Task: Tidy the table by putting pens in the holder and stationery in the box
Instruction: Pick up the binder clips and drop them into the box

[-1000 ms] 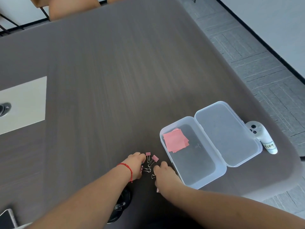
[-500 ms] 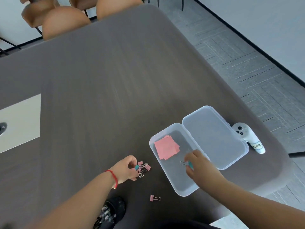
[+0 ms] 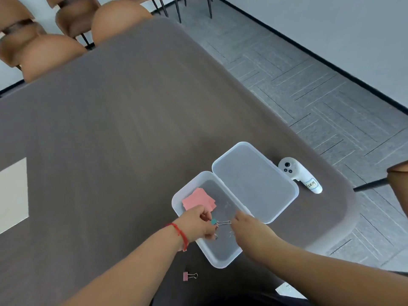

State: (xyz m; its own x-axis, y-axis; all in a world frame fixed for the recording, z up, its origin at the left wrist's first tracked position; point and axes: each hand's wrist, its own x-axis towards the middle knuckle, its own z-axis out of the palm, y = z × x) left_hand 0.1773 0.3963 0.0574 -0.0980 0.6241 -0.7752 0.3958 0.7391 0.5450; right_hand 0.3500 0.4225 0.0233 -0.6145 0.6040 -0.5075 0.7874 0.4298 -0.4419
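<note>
A clear plastic box (image 3: 223,260) lies open on the dark table, its lid (image 3: 254,184) folded back to the right. Pink sticky notes (image 3: 195,200) rest in its far left corner. My left hand (image 3: 198,225) hovers over the box, shut on several binder clips (image 3: 217,223); a teal one with wire handles sticks out of the fingers. My right hand (image 3: 249,230) is over the box just right of the clips, fingers curled; whether it holds anything is hidden. One pink binder clip (image 3: 188,276) lies on the table in front of the box.
A white handheld controller (image 3: 298,173) with a label lies right of the lid near the table's edge. Brown chairs (image 3: 44,51) stand at the far end. A pale inset panel (image 3: 13,195) is at the left. The pen holder is out of view.
My left hand has carried the clips from the table to above the box. My right hand has pulled back slightly toward me over the box. The camera has tilted up.
</note>
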